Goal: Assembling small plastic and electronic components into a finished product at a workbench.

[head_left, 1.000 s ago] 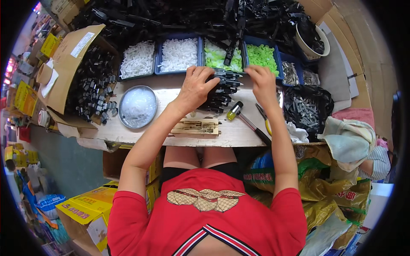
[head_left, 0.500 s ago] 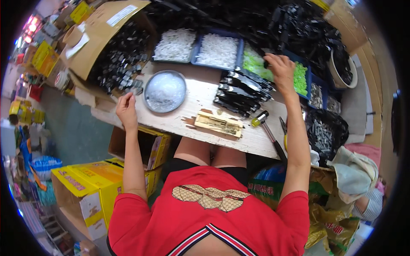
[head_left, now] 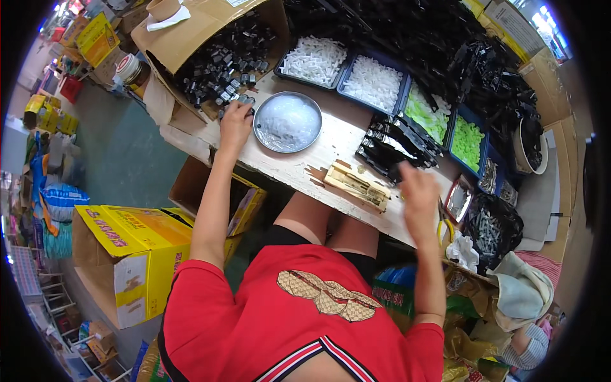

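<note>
Our tabletop [head_left: 337,127] is pale and worn, with brown patches along its near edge, where we sit. Our left hand [head_left: 236,127] is at the small dark and silvery pieces [head_left: 226,70] spilling from an open cardboard box [head_left: 181,38] at the left; its fingers are bent together, but we cannot tell whether they grip one. Our right hand [head_left: 419,194] is blurred over the near edge, fingers seemingly curled, and we cannot tell what, if anything, it holds. It is just beside the cream-coloured block [head_left: 356,184] and the row of long black parts [head_left: 398,146], which lie on the tabletop near its middle.

Between our left hand and those parts sits a round metal dish [head_left: 256,121] lined with clear plastic. Trays of white pieces [head_left: 372,83] and green pieces [head_left: 468,143] line the back, before a great heap of black parts [head_left: 394,32]. To the right we have a black bag of screw-like pieces [head_left: 487,232] and a draped pale cloth [head_left: 522,290].

Beyond, the room shows a grey-green floor [head_left: 114,146], a yellow carton [head_left: 140,223] and crowded goods along the left.
</note>
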Demonstrator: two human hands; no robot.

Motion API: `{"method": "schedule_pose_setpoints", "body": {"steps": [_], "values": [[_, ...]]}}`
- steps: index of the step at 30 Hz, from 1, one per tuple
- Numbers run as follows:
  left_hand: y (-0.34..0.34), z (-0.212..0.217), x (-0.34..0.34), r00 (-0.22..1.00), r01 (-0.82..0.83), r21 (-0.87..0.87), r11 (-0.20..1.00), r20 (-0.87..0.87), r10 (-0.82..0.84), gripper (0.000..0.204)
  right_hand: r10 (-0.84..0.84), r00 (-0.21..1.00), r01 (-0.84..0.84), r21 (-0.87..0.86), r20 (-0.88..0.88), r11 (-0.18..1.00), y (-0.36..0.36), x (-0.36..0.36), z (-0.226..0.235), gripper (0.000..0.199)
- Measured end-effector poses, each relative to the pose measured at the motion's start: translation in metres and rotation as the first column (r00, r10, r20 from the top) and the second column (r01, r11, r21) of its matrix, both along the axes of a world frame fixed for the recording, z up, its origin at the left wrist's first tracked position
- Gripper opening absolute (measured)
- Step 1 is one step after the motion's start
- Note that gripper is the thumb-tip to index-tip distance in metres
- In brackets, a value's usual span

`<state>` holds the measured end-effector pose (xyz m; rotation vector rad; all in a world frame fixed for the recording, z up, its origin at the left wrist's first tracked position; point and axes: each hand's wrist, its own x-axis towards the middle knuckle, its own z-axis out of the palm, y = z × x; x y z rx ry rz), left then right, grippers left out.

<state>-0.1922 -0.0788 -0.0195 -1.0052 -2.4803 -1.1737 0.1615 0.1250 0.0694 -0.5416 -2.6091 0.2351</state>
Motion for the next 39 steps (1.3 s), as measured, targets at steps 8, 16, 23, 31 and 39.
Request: {"method": "schedule_pose_setpoints", "body": {"steps": [8, 16, 23, 31, 39], "values": [[-0.015, -0.004, 0.007, 0.994, -0.012, -0.175, 0.985, -0.112, -0.007, 0.023, 0.023, 0.983, -0.045, 0.122, 0.18, 0.992, -0.062, -0.022, -0.055, 0.039], [-0.028, 0.009, 0.007, 0.999, 0.028, -0.419, 0.908, 0.049, -0.009, 0.022, 0.152, 0.954, -0.179, 0.083, 0.257, 0.98, -0.063, -0.055, -0.06, 0.051], [-0.049, 0.005, -0.004, 0.88, 0.091, -0.196, 0.976, 0.474, 0.013, 0.025, 0.137, 0.964, -0.176, -0.157, -0.23, 0.972, -0.047, -0.042, -0.065, 0.028], [0.026, 0.059, 0.125, 0.367, 0.243, 0.372, 0.896, 0.819, -0.44, 0.021, 0.016, 0.95, -0.108, -0.278, -0.313, 0.954, -0.046, -0.021, -0.063, 0.014], [0.082, 0.033, 0.186, 0.909, 0.405, -0.081, 0.911, 0.141, -0.392, 0.025, 0.009, 0.937, -0.11, -0.269, -0.35, 0.957, -0.044, -0.02, -0.068, 0.013]]}}
